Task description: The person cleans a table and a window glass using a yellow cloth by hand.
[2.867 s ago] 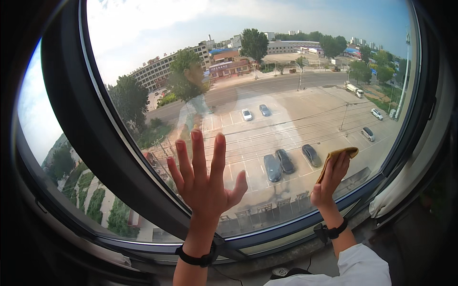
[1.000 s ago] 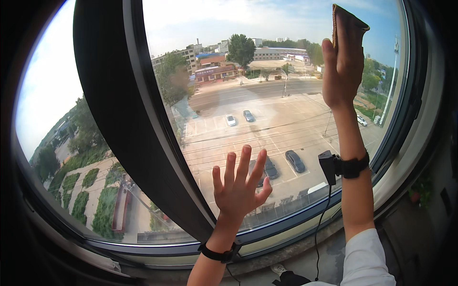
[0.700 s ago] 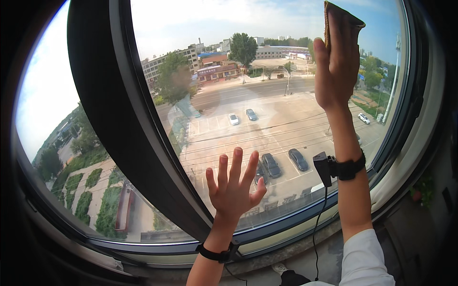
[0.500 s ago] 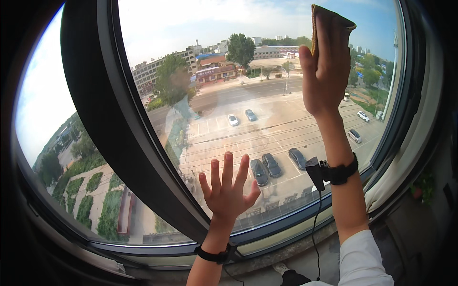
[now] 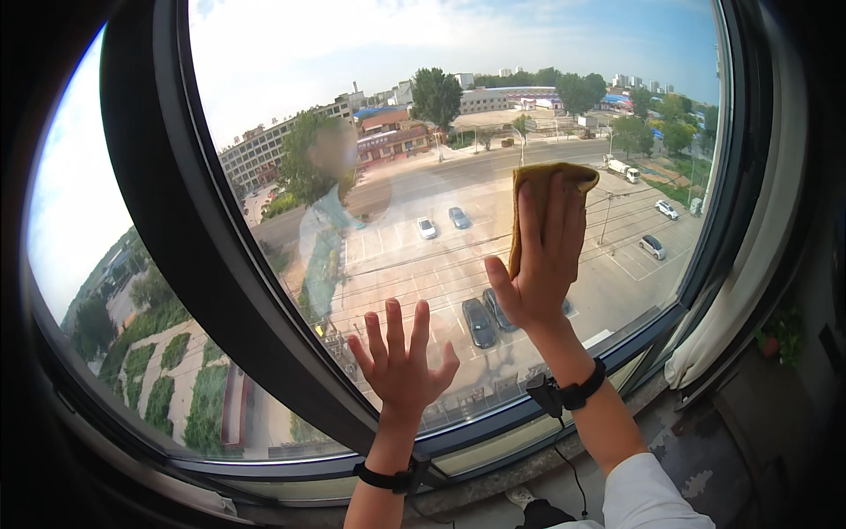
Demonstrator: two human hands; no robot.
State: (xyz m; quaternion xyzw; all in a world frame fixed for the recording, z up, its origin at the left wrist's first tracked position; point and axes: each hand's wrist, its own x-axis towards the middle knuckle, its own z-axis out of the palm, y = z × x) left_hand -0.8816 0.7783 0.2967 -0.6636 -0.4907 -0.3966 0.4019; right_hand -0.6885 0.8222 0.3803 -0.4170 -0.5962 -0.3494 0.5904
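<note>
My right hand (image 5: 551,269) lies flat against a brownish-yellow cloth (image 5: 539,176), pressing it to the large window pane (image 5: 397,242). Its fingers stretch up over the cloth, whose top edge shows above the fingertips. Lower and to the left, my left hand (image 5: 401,370) is open with fingers spread and holds nothing. Its palm faces the same pane; whether it touches the glass I cannot tell. A faint reflection shows in the glass beyond it.
A thick dark window post (image 5: 189,229) stands at the left, with another pane beyond it. The lower frame (image 5: 493,441) runs below my hands. From the black device (image 5: 546,394) at my right wrist hangs a cable. A pale curtain (image 5: 723,331) hangs at the right.
My right hand has slid down and somewhat left across the pane with the cloth. The left hand has shifted slightly down and left, still spread. The view has turned a little.
</note>
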